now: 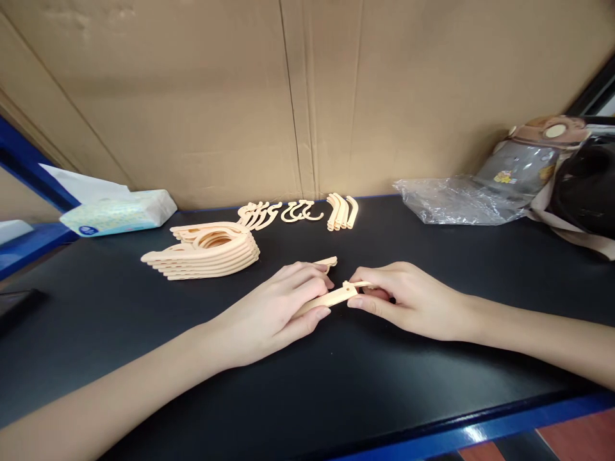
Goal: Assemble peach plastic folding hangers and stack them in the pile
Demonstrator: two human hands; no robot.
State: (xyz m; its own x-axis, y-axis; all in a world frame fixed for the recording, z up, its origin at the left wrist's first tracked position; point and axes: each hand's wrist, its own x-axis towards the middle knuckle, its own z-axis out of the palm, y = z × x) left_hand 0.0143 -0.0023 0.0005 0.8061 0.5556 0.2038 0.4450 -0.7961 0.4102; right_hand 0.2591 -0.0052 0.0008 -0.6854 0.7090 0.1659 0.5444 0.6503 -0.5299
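Note:
My left hand is closed over a cream plastic hanger part, its thumb along the near side. The part has a small hole near its right end, and its far arm pokes out beyond my fingers. At that right end my right hand pinches a thin cream plastic piece between thumb and fingers, touching or very close to the hanger part. Most of this thin piece is hidden by my fingers, so its shape cannot be told. Left of my hands lies a stack of cream plastic hanger bodies.
Behind my hands lie several cream hooks and short curved arms. A tissue pack stands at the back left. At the back right are a clear plastic bag, a lidded bottle and a dark bag. Cardboard walls the back.

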